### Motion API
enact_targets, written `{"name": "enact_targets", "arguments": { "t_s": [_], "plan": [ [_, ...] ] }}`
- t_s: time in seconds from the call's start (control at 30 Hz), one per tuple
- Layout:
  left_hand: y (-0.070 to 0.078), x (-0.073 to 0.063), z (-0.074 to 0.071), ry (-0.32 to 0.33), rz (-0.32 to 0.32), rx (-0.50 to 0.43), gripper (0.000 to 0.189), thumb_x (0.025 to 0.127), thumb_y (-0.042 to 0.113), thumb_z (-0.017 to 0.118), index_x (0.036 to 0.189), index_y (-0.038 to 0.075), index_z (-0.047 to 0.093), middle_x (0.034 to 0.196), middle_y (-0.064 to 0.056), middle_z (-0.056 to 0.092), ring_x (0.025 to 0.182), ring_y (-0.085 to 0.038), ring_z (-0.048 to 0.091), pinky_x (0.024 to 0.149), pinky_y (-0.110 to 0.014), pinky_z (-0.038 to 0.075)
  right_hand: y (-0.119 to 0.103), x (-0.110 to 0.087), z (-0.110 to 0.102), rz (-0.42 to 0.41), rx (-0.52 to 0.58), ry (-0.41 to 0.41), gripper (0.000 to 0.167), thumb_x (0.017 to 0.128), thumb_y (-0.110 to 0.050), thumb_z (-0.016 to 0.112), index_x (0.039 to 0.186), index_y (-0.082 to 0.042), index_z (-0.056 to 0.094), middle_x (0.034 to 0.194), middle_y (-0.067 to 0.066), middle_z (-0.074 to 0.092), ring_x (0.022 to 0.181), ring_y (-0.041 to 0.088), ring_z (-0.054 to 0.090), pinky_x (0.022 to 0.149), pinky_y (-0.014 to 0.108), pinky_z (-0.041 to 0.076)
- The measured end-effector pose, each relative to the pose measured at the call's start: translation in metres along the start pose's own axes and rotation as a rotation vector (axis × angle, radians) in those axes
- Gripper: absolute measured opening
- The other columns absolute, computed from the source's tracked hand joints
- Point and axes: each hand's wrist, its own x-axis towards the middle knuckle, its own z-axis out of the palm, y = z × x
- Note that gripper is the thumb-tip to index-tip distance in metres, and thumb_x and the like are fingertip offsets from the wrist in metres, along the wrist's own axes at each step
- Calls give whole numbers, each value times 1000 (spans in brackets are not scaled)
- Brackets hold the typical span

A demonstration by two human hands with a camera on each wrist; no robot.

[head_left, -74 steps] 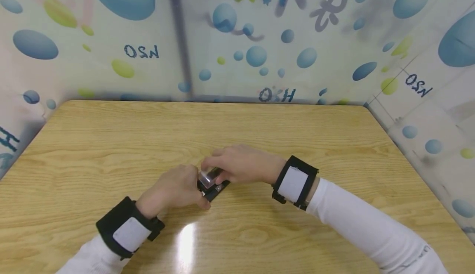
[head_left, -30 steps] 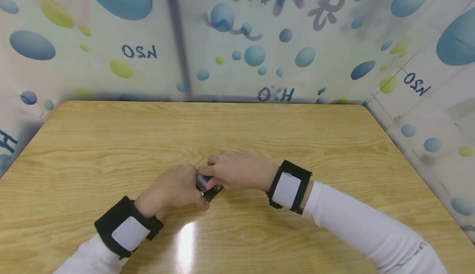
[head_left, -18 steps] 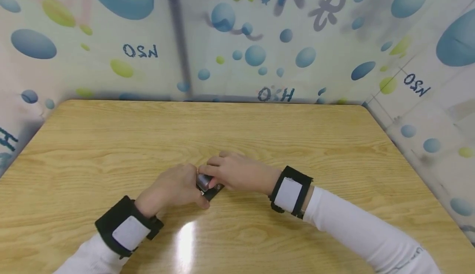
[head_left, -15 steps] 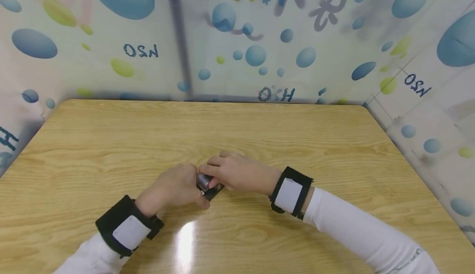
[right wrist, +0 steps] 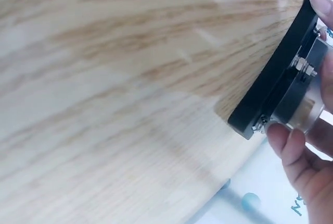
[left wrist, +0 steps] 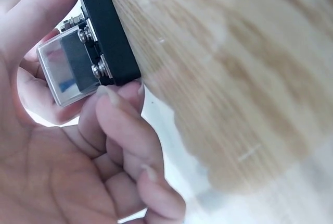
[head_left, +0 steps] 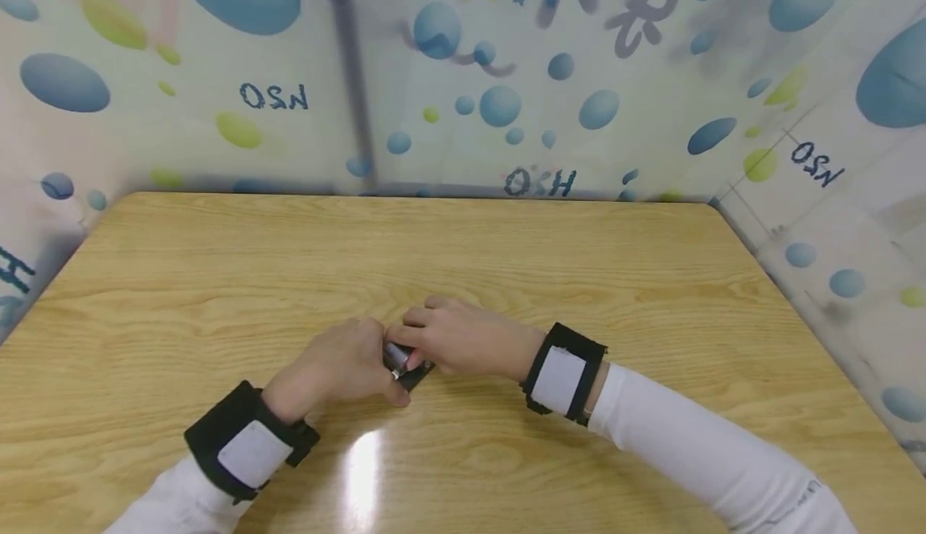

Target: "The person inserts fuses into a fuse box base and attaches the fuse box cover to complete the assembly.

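A small device has a black rectangular base [head_left: 418, 376] with metal screw terminals [right wrist: 304, 66] and a clear plastic cover [left wrist: 61, 73] standing on its upper face. It lies on the wooden table between both hands. My left hand [head_left: 333, 365] grips the base by its two ends, the thumb at the near end and fingers at the far one. From the right, my right hand [head_left: 463, 339] pinches the cover between thumb and fingers. Its knuckles hide part of the device in the head view. The left wrist view shows the cover seated close against the base.
The wooden table [head_left: 579, 260] spreads out around the hands, its far edge meeting a wall sheet [head_left: 463, 59] printed with blue and green bubbles. Black wrist straps [head_left: 566, 373] with white patches sit on both wrists.
The right hand has come slightly down and left, bringing the clear cover from a raised, tilted pose down onto the base. Over the last half second little has moved. The left hand keeps its grip.
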Motion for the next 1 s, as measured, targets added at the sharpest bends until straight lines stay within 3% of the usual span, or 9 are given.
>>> {"name": "enact_targets", "arguments": {
  "t_s": [0.17, 0.47, 0.7, 0.87, 1.0],
  "plan": [
    [-1, -1, 0, -2, 10, -5, 36, 61, 30, 89, 77, 11, 62, 65, 1, 52, 56, -14, 45, 50, -26, 29, -1, 6, -8, 29, 72, -75, 27, 99, -33, 56, 118, -15, 63, 104, 0, 68, 92, 15, 64, 83, 30, 53],
    [-4, 0, 0, -2, -33, -6, 35, 60, 29, 89, 71, 11, 61, 62, 2, 50, 54, -13, 42, 49, -25, 27, 2, 22, -27, 104, 279, -265, 23, 92, -28, 67, 113, -16, 68, 90, 3, 63, 78, 10, 54, 71, 20, 46],
    [-2, -1, -2, -3, -9, 13, 36, 61, 29, 88, 74, 11, 60, 64, 2, 50, 56, -13, 43, 50, -26, 28, 5, 15, -23, 79, 260, -186, 30, 92, -32, 66, 119, -18, 67, 88, 2, 64, 76, 10, 57, 72, 23, 48],
    [-1, -2, -1, 3, 6, 23, 37, 61, 30, 89, 74, 11, 61, 65, 2, 50, 57, -14, 43, 50, -26, 28, 3, 9, -16, 52, 158, -128, 35, 95, -36, 61, 124, -17, 66, 99, -1, 69, 90, 11, 65, 85, 29, 52],
    [0, -2, 0, 5, 7, 30, 37, 61, 30, 89, 76, 11, 61, 66, 2, 51, 58, -14, 44, 51, -26, 28, 2, 7, -13, 67, 178, -111, 36, 95, -35, 61, 125, -15, 65, 105, -1, 71, 97, 14, 66, 92, 32, 52]
  ]
}}
